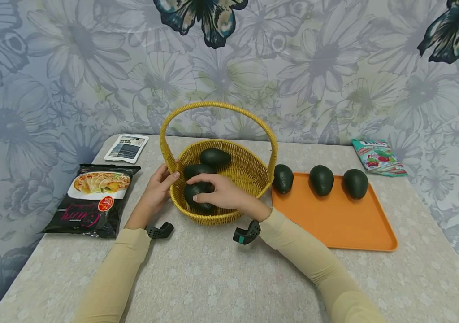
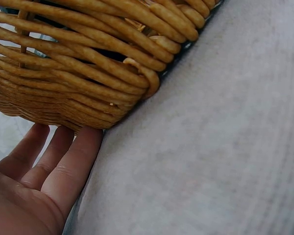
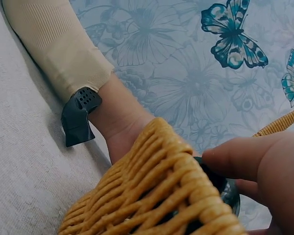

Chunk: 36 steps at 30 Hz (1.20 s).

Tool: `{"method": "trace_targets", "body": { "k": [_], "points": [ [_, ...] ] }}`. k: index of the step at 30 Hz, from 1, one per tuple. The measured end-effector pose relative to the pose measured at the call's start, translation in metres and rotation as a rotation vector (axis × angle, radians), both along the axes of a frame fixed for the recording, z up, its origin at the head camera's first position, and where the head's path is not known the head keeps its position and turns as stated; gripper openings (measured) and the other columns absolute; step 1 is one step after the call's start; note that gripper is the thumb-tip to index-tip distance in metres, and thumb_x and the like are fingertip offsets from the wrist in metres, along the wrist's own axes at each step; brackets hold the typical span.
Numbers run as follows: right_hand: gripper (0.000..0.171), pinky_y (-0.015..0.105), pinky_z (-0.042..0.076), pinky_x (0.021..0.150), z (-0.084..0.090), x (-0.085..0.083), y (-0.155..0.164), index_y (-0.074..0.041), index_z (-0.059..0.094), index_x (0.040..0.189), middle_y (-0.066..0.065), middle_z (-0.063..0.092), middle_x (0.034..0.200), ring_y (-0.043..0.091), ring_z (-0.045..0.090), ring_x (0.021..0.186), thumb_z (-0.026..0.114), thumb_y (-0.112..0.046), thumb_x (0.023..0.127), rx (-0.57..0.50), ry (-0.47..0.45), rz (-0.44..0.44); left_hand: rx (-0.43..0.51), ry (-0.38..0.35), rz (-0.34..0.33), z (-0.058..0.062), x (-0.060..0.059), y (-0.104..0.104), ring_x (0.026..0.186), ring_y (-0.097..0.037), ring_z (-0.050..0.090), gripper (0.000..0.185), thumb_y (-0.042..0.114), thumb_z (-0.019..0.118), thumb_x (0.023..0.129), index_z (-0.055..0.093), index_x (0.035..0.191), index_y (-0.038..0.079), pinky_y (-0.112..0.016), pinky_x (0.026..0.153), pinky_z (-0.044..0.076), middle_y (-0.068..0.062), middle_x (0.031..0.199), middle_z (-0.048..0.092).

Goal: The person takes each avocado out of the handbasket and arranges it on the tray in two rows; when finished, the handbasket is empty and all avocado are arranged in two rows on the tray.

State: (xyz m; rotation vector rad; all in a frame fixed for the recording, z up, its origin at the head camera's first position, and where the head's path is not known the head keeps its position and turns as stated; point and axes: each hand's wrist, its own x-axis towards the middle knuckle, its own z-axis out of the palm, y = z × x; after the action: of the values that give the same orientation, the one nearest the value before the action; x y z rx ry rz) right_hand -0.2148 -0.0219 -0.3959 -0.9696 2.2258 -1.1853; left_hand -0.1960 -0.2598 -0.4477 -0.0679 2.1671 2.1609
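A yellow wicker basket [image 1: 253,179] with a tall hoop handle holds three dark green avocados. My left hand [image 1: 154,193] holds the basket's left side, thumb over the rim near the handle's base. In the left wrist view, its fingers [image 2: 71,169] press the outer wicker wall low down, close to the tabletop. Inside the basket, my right hand [image 1: 225,193] grips the nearest avocado [image 1: 199,204], thumb and fingers spread across it. Behind that one lie another avocado [image 1: 197,170] and a third avocado [image 1: 215,158].
An orange tray [image 1: 334,224] lies right of the basket. Along its far edge are a left avocado [image 1: 283,178], a middle avocado [image 1: 321,180] and a right avocado [image 1: 355,184]. A teal snack packet [image 1: 379,158], a black noodle bag [image 1: 92,202] and a white pouch [image 1: 126,148] lie around.
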Motion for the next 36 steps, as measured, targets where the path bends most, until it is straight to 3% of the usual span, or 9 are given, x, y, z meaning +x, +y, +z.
{"method": "trace_targets", "body": {
  "k": [7,14,19,27,29,33,36],
  "points": [
    [0.044,0.042,0.051,0.102,0.002,0.001,0.001,-0.024,0.061,0.140,0.001,0.052,0.152,0.022,0.054,0.134,0.068,-0.026,0.097,-0.029,0.001,-0.018,0.006,0.004,0.000,0.000,0.000,0.000,0.135,-0.025,0.045,0.061,0.028,0.051,0.108,0.026,0.162,0.017,-0.020,0.084,0.056,-0.019,0.163,0.030],
    [0.045,0.041,0.051,0.103,0.000,-0.001,0.001,-0.020,0.061,0.141,0.002,0.054,0.151,0.023,0.055,0.133,0.069,-0.024,0.097,-0.089,-0.015,-0.024,0.018,0.019,0.007,0.000,0.001,0.001,0.122,-0.013,0.052,0.060,0.026,0.051,0.108,0.027,0.161,0.014,-0.021,0.083,0.057,-0.022,0.161,0.031],
    [0.046,0.040,0.050,0.104,-0.001,-0.002,0.003,-0.017,0.061,0.141,0.002,0.055,0.149,0.024,0.054,0.133,0.069,-0.023,0.097,-0.119,-0.025,-0.031,0.008,0.011,0.007,0.001,0.001,0.001,0.126,-0.017,0.050,0.059,0.028,0.052,0.108,0.028,0.161,0.016,-0.021,0.082,0.057,-0.021,0.162,0.031],
    [0.046,0.037,0.055,0.079,0.008,0.001,0.017,-0.016,0.060,0.142,0.005,0.056,0.146,0.022,0.057,0.115,0.069,-0.022,0.097,-0.145,-0.045,-0.056,0.017,0.016,0.010,0.001,0.002,0.002,0.124,-0.015,0.051,0.057,0.026,0.051,0.108,0.030,0.160,0.016,-0.021,0.083,0.057,-0.020,0.160,0.032],
    [0.046,0.042,0.055,0.070,0.012,0.002,0.023,-0.017,0.060,0.142,0.008,0.057,0.143,0.021,0.059,0.099,0.069,-0.022,0.097,-0.153,-0.062,-0.066,0.018,0.018,0.011,0.001,0.002,0.002,0.125,-0.015,0.050,0.057,0.026,0.051,0.108,0.030,0.160,0.015,-0.021,0.083,0.057,-0.021,0.161,0.031],
    [0.046,0.042,0.055,0.066,0.022,0.006,0.039,-0.016,0.058,0.143,0.013,0.059,0.134,0.019,0.063,0.081,0.068,-0.019,0.098,-0.176,-0.095,-0.076,0.025,0.020,0.009,0.000,0.001,0.002,0.124,-0.014,0.051,0.058,0.026,0.052,0.108,0.030,0.160,0.015,-0.022,0.082,0.057,-0.021,0.161,0.031],
    [0.047,0.039,0.055,0.068,0.029,0.010,0.053,-0.014,0.057,0.144,0.015,0.059,0.131,0.017,0.066,0.089,0.066,-0.016,0.099,-0.200,-0.123,-0.080,0.029,0.022,0.005,0.000,0.001,0.002,0.121,-0.011,0.052,0.060,0.027,0.053,0.107,0.029,0.161,0.015,-0.021,0.082,0.057,-0.021,0.161,0.030]
  ]
}}
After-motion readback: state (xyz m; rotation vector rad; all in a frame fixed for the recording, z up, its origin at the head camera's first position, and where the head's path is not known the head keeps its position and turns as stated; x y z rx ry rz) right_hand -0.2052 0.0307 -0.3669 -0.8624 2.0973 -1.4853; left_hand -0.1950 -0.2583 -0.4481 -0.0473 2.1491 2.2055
